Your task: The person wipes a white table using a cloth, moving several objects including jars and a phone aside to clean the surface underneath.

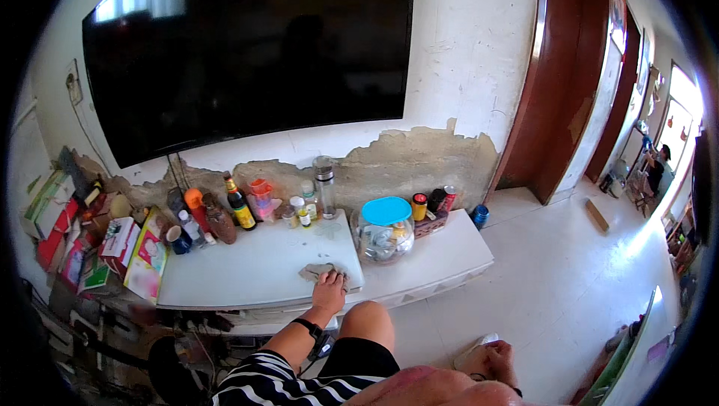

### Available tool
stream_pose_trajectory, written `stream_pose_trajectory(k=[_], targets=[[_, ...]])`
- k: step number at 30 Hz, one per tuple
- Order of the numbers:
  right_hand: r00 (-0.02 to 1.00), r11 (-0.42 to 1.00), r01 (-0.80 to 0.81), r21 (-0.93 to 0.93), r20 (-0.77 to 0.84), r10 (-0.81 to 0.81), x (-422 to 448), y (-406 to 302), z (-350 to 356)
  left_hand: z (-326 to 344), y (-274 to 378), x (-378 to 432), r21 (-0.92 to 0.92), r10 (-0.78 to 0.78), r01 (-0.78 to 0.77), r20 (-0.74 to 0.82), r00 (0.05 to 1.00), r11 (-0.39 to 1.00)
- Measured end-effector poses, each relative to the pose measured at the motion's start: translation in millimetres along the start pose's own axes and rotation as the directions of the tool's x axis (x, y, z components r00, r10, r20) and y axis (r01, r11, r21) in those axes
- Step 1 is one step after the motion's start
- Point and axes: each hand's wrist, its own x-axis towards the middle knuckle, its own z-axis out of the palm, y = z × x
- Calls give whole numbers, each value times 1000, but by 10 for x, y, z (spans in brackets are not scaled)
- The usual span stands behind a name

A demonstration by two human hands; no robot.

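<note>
My left hand [331,287] presses a crumpled grey cloth [318,273] onto the white top of a low TV cabinet [236,274], near the raised section's front right corner. Close behind the cloth are a few dark wet-looking spots. To the right of that hand, a clear plastic jar [385,240] with a blue lid [386,211] stands on the lower section, holding small wrapped items. My right hand [500,356] hangs low at my right side above the floor, its fingers curled. Whether it holds anything is hard to see.
Along the wall stand a dark glass bottle [240,206], a brown vase [219,219], a glass tumbler [324,187] and small bottles [303,212]. Boxes [118,240] crowd the left end. Cans [420,206] sit in a small box. A wall-mounted television [253,57] hangs above. A person [656,167] is far right.
</note>
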Motion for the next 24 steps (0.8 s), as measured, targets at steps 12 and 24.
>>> stream_pose_trajectory(k=[12,24], targets=[[998,998,-17,53,58,14,-220,-375,12,-77,-1385,-169,-85,-390,393,44,920,916],[997,971,29,-239,-60,-45,-22,-650,433,-679,-2542,-630,297,-729,670,182,660,680]])
